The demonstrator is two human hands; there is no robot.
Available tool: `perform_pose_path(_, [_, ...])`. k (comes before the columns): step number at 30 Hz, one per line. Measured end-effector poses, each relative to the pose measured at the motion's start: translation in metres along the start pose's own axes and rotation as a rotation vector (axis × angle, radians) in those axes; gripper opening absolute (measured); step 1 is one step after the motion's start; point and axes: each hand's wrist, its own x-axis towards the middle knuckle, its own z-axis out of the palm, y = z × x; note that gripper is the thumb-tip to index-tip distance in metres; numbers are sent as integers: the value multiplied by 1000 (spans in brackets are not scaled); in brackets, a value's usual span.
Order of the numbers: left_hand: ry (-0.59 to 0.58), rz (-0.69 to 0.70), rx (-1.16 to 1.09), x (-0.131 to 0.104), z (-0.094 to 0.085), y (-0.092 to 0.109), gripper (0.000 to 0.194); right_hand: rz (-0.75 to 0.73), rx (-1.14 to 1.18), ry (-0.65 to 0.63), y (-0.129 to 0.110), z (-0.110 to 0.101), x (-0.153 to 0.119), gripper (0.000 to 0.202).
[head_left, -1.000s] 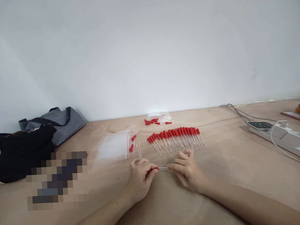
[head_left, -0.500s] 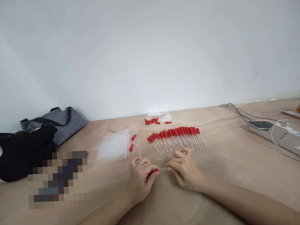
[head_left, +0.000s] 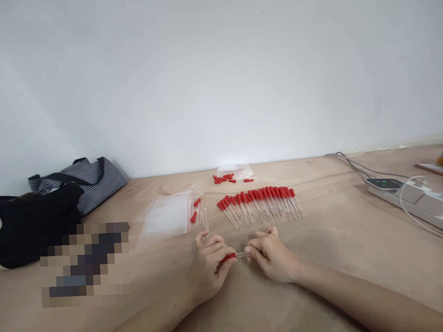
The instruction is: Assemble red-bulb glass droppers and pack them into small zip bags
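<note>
pinching a red bulb (head_left: 230,257) between the closed-in fingers (head_left: 223,250) of the left hand (head_left: 211,267), near the front of the tabletop (head_left: 246,311). gripping a clear tube (head_left: 240,254) by its other end with the bunched fingers of the right hand (head_left: 268,256), bridging the narrow gap in line with the bulb. facing a row of red-capped droppers (head_left: 259,197) lying side by side just beyond. facing also loose tubes (head_left: 205,218) and two more bulbs (head_left: 193,217) beyond the left hand, by flat plastic bags (head_left: 165,215), and heaped bulbs (head_left: 221,179) farther back near the wall (head_left: 218,88).
</note>
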Motion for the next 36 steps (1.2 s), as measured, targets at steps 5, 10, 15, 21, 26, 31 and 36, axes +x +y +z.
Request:
perform_pose_path(5, [-51, 16, 43, 4, -3, -8, 14, -83, -60, -31, 4, -8, 1, 31])
perform_pose_path(10, [-103, 0, 84, 5, -8, -14, 15, -203, -183, -23, 8, -20, -1, 18])
perform_pose_path(15, [99, -238, 222, 8, -16, -28, 37, -1, -165, 118, 15, -16, 17, 19])
perform_pose_path(21, [126, -619, 376, 12, -30, -59, 24, 333, -243, 387, 17, 1, 68, 17])
perform_pose_path(26, [42, -692, 410, 11, -34, -66, 19, 422, -385, 378, 15, 12, 91, 21])
perform_pose_path(31, [-1, -647, 448, 11, -31, -69, 17, 412, -441, 361, 18, 13, 91, 23])
perform_pose_path(36, [-4, -582, 518, 19, -32, -77, 17, 384, -463, 382, 11, 9, 92, 24])
